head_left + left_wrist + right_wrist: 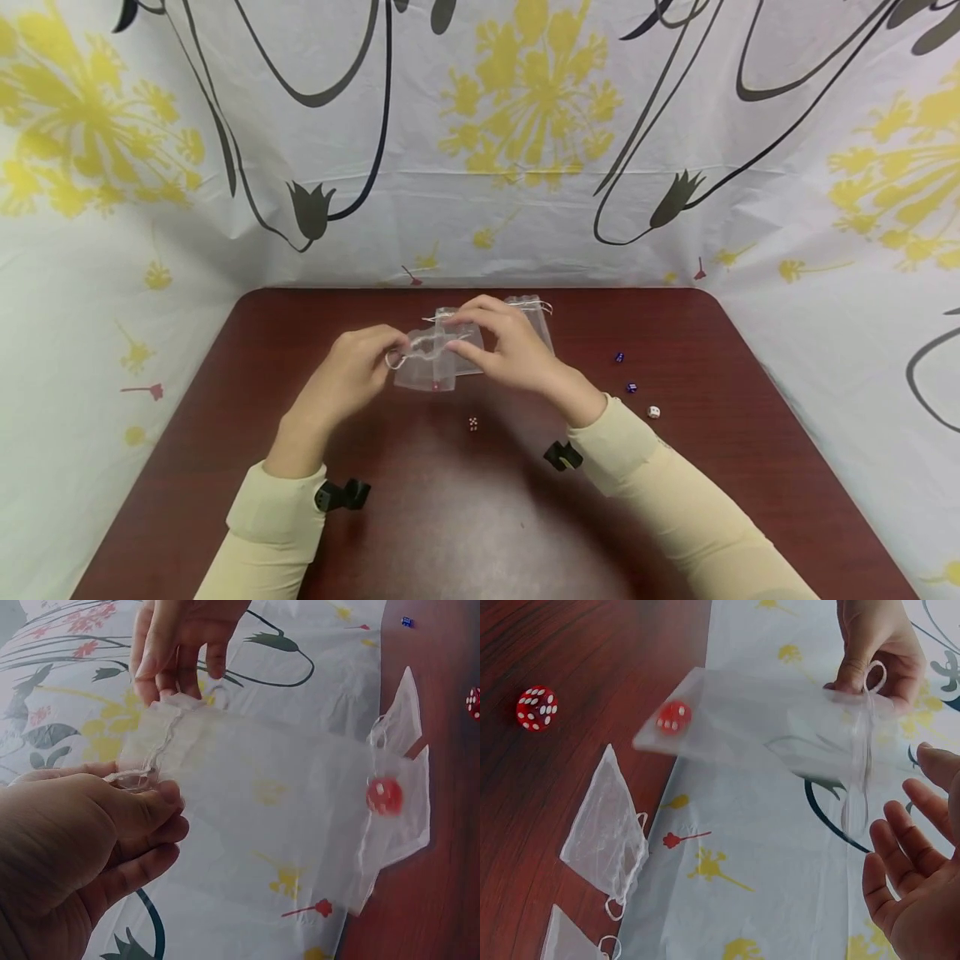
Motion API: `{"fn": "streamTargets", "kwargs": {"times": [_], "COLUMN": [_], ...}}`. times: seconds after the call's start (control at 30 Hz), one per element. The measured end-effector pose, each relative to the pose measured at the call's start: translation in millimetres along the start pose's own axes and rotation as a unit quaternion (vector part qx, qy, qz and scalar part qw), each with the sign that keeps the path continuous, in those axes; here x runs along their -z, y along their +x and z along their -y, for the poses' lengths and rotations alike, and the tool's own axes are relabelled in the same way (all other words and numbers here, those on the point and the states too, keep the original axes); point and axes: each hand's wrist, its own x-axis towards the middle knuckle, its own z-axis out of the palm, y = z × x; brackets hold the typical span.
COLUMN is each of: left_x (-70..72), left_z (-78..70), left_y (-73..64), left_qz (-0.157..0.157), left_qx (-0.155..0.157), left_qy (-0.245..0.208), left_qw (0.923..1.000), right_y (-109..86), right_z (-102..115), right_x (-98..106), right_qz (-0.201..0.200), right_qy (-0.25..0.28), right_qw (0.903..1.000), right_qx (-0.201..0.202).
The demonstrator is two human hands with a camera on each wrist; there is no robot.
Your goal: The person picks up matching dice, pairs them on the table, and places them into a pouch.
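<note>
My left hand (352,371) pinches a sheer white drawstring pouch (255,787) by one side of its corded top. A red die (674,716) shows through the mesh at the pouch's bottom end. Beside the other side of the pouch's mouth is my right hand (513,346); in the right wrist view its fingers (900,840) are spread, with nothing between them. The cord stands out in a small loop next to the left thumb. On the table, nearer the body than the pouch, lies another red die (473,423).
Two more sheer pouches, one pouch (604,832) and another pouch (566,941), lie flat toward the table's back edge. At the right are a blue die (619,357), a second blue die (632,387) and a white die (654,412). A patterned curtain (420,208) hangs behind the dark table (442,517).
</note>
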Motion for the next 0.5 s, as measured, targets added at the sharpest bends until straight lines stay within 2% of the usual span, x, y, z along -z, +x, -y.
{"fn": "streamTargets", "kwargs": {"times": [0.2,0.5], "left_x": [3.0,8.1], "left_z": [4.5,5.4], "left_y": [-3.1,-4.7], "left_qz": [-0.004,-0.004], "left_qx": [-0.009,0.001], "left_qy": [0.002,0.010], "left_qw": [1.0000,0.9999], "right_y": [-7.7,-20.2], "right_z": [-6.4,-18.5], "right_x": [6.8,19.4], "right_qz": [-0.015,-0.031], "right_qy": [-0.009,-0.025], "right_qw": [0.9998,0.9988], "right_qx": [-0.008,-0.029]}}
